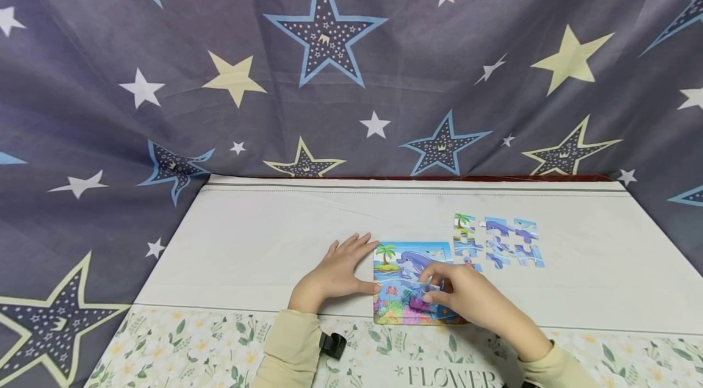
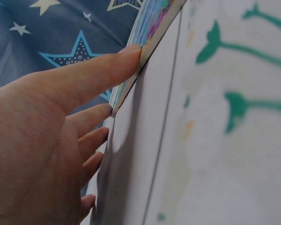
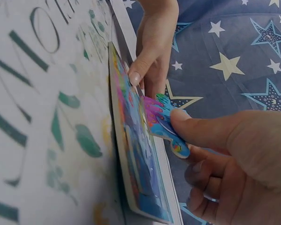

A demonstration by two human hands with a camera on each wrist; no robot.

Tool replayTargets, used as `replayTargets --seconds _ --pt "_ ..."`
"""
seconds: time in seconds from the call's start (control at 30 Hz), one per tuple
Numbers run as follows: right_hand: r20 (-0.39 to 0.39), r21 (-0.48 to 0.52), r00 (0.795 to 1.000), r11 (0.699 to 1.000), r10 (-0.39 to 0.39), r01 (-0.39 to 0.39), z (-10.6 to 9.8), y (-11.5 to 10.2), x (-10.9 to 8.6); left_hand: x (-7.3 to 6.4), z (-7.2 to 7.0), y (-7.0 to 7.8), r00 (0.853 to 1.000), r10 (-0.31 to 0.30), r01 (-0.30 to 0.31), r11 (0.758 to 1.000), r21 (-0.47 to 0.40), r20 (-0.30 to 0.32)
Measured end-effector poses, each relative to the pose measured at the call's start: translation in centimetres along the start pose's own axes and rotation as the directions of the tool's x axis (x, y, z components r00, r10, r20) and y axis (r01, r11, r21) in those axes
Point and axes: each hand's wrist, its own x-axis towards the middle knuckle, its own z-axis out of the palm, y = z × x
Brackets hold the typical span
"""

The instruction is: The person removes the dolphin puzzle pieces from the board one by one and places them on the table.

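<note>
A dolphin puzzle board (image 1: 392,308) lies on the table, showing a palm tree, a crab and coral. My left hand (image 1: 339,271) touches the board's left edge with its thumb, its fingers spread beside the upper left corner. Over the right part of the board, my right hand (image 1: 467,291) pinches a puzzle piece (image 3: 163,119) between thumb and fingers. Pink coral and blue water are printed on that piece, which is tilted above the board in the right wrist view. From the head view the fingers partly hide it.
Several loose puzzle pieces (image 1: 498,243) lie in rough rows to the right, behind the board. The white table cover (image 1: 263,223) has a floral strip (image 1: 192,339) along the front. A star-patterned curtain (image 1: 384,107) hangs behind and at both sides.
</note>
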Motion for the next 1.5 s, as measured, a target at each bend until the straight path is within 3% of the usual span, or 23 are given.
replayTargets --seconds 0.5,1.13,1.5 --pt "0.026 -0.002 1.000 1.000 0.009 -0.009 -2.1 0.6 -0.1 0.1 -0.3 0.0 1.000 -0.007 0.007 1.000 0.002 -0.003" --pt "-0.027 -0.036 0.996 0.996 0.081 -0.082 -4.1 1.7 -0.8 0.1 -0.2 0.1 1.000 -0.007 0.007 1.000 -0.013 0.000" --pt "-0.072 -0.057 0.996 0.997 0.053 -0.057 -5.1 2.4 -1.3 0.1 -0.2 0.2 1.000 -0.003 0.003 1.000 -0.022 0.004"
